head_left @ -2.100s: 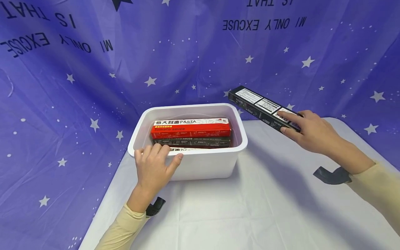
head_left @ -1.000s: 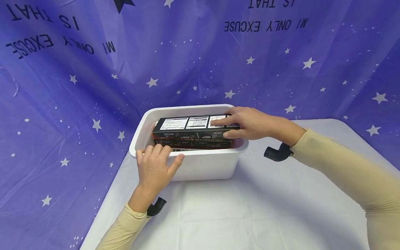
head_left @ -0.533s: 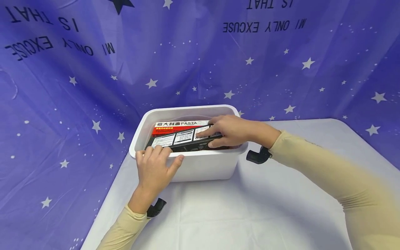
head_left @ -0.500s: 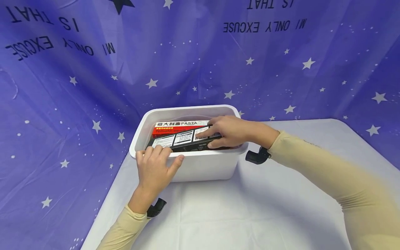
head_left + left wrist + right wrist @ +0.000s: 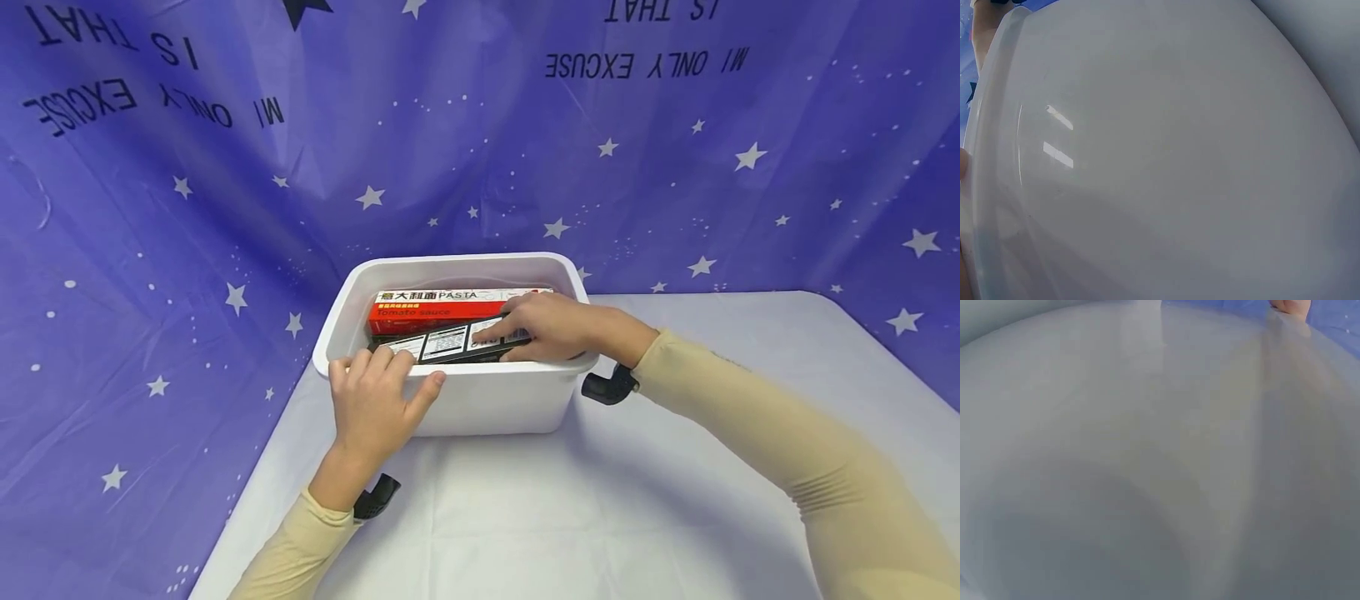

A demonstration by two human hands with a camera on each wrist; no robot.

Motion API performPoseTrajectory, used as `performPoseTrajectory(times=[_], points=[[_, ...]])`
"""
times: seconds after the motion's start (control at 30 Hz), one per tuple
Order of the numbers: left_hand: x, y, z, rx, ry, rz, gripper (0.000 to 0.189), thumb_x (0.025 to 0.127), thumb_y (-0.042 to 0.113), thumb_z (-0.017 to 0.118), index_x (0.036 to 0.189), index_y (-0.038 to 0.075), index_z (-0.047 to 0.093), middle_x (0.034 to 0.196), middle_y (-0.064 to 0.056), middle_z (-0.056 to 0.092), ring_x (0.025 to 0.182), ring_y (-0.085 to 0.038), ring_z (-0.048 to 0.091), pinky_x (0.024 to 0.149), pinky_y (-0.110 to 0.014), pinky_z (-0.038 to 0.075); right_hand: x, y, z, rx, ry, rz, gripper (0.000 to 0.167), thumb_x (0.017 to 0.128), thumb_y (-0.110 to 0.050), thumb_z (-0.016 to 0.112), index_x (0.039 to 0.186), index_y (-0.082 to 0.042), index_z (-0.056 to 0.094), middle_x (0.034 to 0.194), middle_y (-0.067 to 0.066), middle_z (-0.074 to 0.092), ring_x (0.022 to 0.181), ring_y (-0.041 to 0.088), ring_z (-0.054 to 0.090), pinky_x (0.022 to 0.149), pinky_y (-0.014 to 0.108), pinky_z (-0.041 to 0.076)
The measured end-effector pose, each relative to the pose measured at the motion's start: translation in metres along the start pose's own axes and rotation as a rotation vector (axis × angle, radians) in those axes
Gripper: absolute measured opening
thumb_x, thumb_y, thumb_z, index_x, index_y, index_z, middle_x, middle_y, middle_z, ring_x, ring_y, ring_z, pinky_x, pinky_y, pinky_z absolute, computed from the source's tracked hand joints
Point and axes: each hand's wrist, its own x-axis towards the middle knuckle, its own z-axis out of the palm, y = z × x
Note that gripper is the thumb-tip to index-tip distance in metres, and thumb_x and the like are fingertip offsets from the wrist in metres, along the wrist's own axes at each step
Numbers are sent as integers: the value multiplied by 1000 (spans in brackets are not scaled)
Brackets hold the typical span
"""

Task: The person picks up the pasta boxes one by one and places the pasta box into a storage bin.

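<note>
In the head view a white plastic bin [image 5: 495,404] stands on the table. My left hand [image 5: 375,404] grips its front rim near the left corner, fingers curled over the edge. Inside, my right hand [image 5: 551,327] holds the right end of a black pasta box [image 5: 446,342], which lies slightly aslant along the front side. Behind it sits a red and white pasta box [image 5: 427,315] labelled tomato sauce. The boxes underneath are mostly hidden. Both wrist views are filled by the bin's outer wall [image 5: 1166,137], so the grasps hardly show there.
White cloth covers the table [image 5: 510,517] in front of the bin and to its right. A purple curtain [image 5: 480,142] with stars hangs behind and along the left side.
My right hand brought the black box from the right into the bin, over the red box, then forward and lower along the front side. My left hand has stayed on the rim.
</note>
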Motion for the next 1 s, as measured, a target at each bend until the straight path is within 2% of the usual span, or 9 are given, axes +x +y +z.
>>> performPoseTrajectory(times=[0.33, 0.57, 0.83, 1.0], points=[[0, -1, -1, 9, 5, 5, 75, 102, 69, 30, 79, 5, 62, 73, -13, 63, 66, -36, 52, 70, -50, 31, -1, 8, 18, 72, 7, 23, 49, 91, -22, 76, 138, -31, 64, 120, 6, 71, 110, 20, 63, 96, 39, 50], [0, -1, 1, 7, -8, 5, 75, 102, 69, 28, 79, 7, 62, 72, -11, 62, 66, -34, 53, 70, -50, 31, -1, 8, 19, 81, 10, 52, 52, 87, -21, 79, 136, -33, 66, 117, 4, 72, 107, 17, 64, 93, 36, 50], [0, -1, 0, 11, -18, 1, 76, 101, 70, 27, 79, 6, 62, 72, -11, 62, 67, -34, 53, 70, -50, 31, 1, 9, 20, 128, 12, 64, 53, 85, -26, 82, 135, -27, 67, 123, 0, 74, 110, 15, 66, 98, 35, 51], [-1, -1, 0, 11, -8, 4, 77, 101, 70, 27, 80, 6, 64, 72, -11, 63, 66, -34, 53, 70, -50, 31, 4, 9, 20, 140, -10, 83, 54, 84, -27, 83, 135, -25, 67, 123, -2, 74, 105, 15, 65, 94, 33, 51]])
